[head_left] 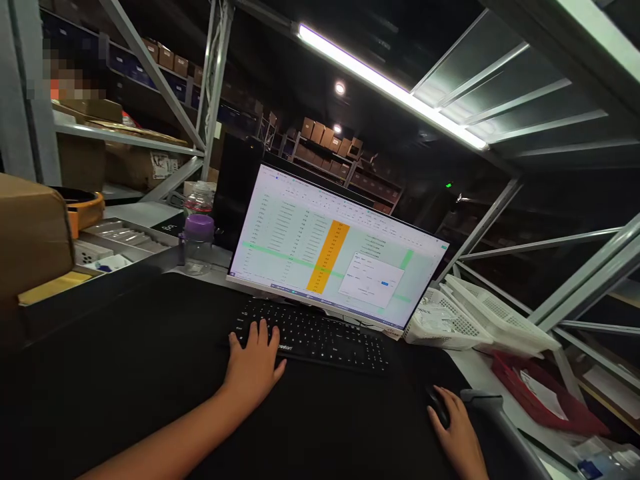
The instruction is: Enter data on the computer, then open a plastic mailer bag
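My left hand (254, 363) rests on the left end of a black keyboard (330, 341), fingers spread over the keys and thumb out to the side. Over at the right, my right hand (457, 427) is closed around a black computer mouse (439, 405) on a dark desk mat (320, 413). Behind the keyboard stands a monitor (285, 233), showing a spreadsheet with an orange column and a small white dialog box. Part of the mouse is hidden under my fingers.
White plastic baskets (493, 313) and a red tray (545, 393) with papers stand at the right. A grey handheld device (493, 413) lies beside my right hand. A purple-lidded bottle (199, 243), a cardboard box (35, 233) and an orange tape roll (90, 210) are at the left.
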Available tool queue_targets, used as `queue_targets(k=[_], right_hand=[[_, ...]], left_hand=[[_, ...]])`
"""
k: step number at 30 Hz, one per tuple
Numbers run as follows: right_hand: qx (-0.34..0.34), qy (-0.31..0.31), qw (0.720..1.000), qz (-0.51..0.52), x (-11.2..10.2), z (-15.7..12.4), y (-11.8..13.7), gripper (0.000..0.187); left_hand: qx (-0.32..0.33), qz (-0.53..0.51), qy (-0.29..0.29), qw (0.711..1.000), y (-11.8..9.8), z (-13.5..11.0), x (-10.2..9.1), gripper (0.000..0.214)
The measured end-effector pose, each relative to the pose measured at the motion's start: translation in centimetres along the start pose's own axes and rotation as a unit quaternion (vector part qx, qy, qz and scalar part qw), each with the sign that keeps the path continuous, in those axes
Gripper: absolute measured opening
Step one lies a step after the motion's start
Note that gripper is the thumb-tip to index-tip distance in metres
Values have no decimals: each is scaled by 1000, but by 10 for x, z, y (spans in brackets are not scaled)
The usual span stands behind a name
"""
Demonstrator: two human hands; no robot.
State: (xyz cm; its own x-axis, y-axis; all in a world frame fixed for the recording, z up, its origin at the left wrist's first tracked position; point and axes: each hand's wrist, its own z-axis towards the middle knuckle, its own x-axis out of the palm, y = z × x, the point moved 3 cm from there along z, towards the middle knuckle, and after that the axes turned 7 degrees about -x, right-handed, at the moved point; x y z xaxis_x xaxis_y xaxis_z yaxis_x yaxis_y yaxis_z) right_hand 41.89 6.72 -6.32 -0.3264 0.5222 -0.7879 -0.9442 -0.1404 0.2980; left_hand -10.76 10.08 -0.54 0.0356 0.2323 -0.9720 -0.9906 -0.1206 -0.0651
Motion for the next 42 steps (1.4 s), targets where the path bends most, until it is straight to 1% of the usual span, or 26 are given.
queue_targets(k=[5,9,13,17,22,27,32,37,42], right_hand=[[-1,9,1000,-2,-3,0,6,55],[19,9,1000,-12,-7,0,14,54],[36,2,999,-24,-11,2,24,55],[56,-2,998,-35,-18,4,35,51],[68,0,997,-38,-23,7,46,47],[65,5,997,-42,-25,8,50,48],[58,6,997,-47,-25,8,53,47],[54,-3,997,-47,-25,9,53,44],[58,-4,997,-42,-25,9,53,44]], left_hand=[[1,7,-1,1000,1,0,4,66],[2,15,-9,1000,1,1,6,67],[3,22,-15,1000,1,2,5,66],[16,34,-27,999,1,1,3,66],[24,48,-51,997,2,4,7,65],[21,75,-29,997,3,7,9,66],[28,55,-61,996,6,7,13,65],[30,52,-69,996,11,8,20,65],[41,31,-72,996,13,8,16,64]])
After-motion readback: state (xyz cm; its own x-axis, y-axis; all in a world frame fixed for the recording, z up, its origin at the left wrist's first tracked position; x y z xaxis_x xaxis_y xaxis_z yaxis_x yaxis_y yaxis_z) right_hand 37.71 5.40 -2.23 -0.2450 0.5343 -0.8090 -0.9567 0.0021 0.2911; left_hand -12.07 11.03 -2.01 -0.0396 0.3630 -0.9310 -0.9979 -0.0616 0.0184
